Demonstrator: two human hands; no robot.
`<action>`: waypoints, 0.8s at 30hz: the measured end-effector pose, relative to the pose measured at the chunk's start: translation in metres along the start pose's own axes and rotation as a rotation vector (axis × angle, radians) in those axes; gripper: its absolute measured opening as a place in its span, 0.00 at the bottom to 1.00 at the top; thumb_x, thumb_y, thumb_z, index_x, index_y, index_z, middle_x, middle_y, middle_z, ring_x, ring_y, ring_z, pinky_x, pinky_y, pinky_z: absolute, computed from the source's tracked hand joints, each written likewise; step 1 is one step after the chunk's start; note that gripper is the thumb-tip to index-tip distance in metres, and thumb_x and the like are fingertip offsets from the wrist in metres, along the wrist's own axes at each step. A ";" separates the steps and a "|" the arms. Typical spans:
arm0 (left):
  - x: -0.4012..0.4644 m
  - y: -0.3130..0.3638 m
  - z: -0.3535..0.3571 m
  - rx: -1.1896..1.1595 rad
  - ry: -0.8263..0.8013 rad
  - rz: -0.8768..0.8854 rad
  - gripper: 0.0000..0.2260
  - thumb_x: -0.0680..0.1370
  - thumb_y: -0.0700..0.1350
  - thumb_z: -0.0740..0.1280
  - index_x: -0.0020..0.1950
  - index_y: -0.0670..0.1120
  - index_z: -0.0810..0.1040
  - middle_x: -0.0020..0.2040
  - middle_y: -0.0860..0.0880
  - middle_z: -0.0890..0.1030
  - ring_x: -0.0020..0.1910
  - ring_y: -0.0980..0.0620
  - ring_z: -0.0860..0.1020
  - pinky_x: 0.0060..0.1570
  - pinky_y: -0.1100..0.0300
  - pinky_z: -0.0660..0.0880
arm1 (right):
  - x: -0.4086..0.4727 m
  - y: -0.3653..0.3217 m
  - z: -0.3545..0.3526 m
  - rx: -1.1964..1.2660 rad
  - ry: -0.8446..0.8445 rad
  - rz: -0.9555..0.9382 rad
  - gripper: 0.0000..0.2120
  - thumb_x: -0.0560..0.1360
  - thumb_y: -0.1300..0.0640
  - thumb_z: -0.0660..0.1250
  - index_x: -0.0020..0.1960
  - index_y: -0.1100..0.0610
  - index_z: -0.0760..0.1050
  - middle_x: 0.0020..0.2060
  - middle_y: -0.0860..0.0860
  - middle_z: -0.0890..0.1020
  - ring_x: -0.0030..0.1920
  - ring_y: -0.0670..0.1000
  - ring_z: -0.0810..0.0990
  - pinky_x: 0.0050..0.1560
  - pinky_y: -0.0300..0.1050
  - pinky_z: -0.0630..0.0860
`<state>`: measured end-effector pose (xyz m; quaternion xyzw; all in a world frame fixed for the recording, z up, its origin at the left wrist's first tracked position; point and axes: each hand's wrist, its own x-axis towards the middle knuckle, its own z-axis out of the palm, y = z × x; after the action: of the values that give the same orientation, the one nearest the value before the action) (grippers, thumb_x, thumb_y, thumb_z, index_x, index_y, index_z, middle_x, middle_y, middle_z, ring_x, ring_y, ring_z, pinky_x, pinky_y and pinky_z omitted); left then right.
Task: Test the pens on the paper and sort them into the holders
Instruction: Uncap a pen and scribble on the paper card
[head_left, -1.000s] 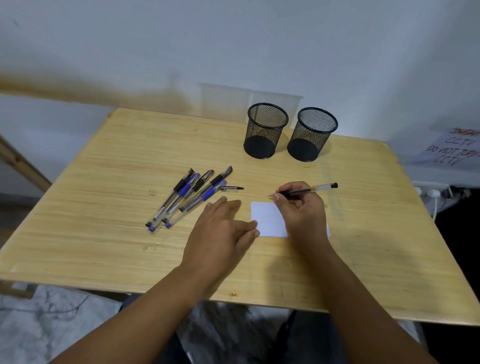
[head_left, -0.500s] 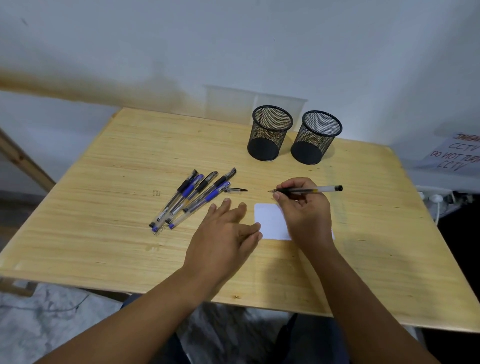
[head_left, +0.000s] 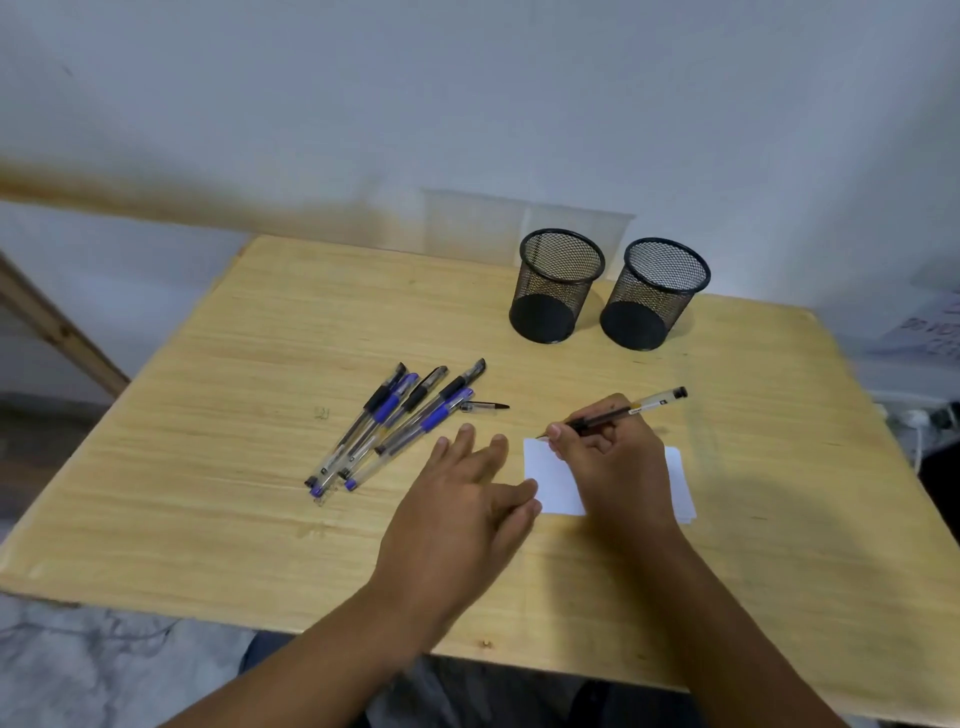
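Head view: the right hand (head_left: 610, 457) pinches an uncapped black pen (head_left: 621, 413) in a writing grip, tip angled down at the far-left corner of the white paper (head_left: 553, 480), which lies toward the near edge of the tabletop (head_left: 208, 415), right of its middle. That tilt suits a test stroke; whether the tip already touches the sheet is hard to tell. The left hand (head_left: 462, 499) is released, fingers straight and spread, its fingertips at the paper's left edge, probably to keep the sheet from sliding under the stroke.

A loose cap (head_left: 485, 407) lies just past the left fingertips, likely the held pen's own, parked within reach. The unsorted pens (head_left: 392, 423), about 6, lie fanned left of the paper near the tabletop's middle, handy to the free hand.

The 2 mesh holders (head_left: 608, 293) stand side by side by the far edge, both apparently empty. Bare wood between paper and holders leaves an open path for a drop; the right edge is well away from the writing hand.
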<state>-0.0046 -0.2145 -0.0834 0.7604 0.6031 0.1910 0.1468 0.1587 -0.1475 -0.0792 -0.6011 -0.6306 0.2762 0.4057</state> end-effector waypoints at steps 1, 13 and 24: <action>0.000 0.000 0.001 0.006 -0.003 0.000 0.15 0.81 0.59 0.56 0.63 0.62 0.78 0.75 0.51 0.68 0.77 0.48 0.57 0.76 0.54 0.50 | 0.000 0.000 0.000 -0.022 0.001 -0.001 0.07 0.73 0.56 0.74 0.42 0.56 0.76 0.36 0.48 0.84 0.38 0.46 0.84 0.45 0.52 0.81; 0.001 -0.001 0.000 -0.015 0.008 0.000 0.13 0.80 0.57 0.60 0.61 0.59 0.80 0.73 0.49 0.70 0.77 0.45 0.59 0.75 0.54 0.51 | -0.005 -0.014 -0.001 -0.159 -0.008 -0.064 0.17 0.74 0.54 0.73 0.34 0.42 0.68 0.31 0.37 0.77 0.35 0.37 0.79 0.42 0.38 0.77; 0.000 -0.001 0.001 -0.022 0.014 -0.011 0.13 0.80 0.56 0.62 0.61 0.59 0.80 0.73 0.49 0.71 0.76 0.45 0.60 0.75 0.53 0.53 | -0.006 -0.011 0.002 -0.146 -0.039 -0.074 0.09 0.73 0.54 0.74 0.40 0.50 0.74 0.31 0.35 0.76 0.34 0.36 0.78 0.39 0.29 0.73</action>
<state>-0.0051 -0.2145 -0.0843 0.7540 0.6062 0.2022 0.1520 0.1512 -0.1548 -0.0719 -0.5999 -0.6788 0.2257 0.3584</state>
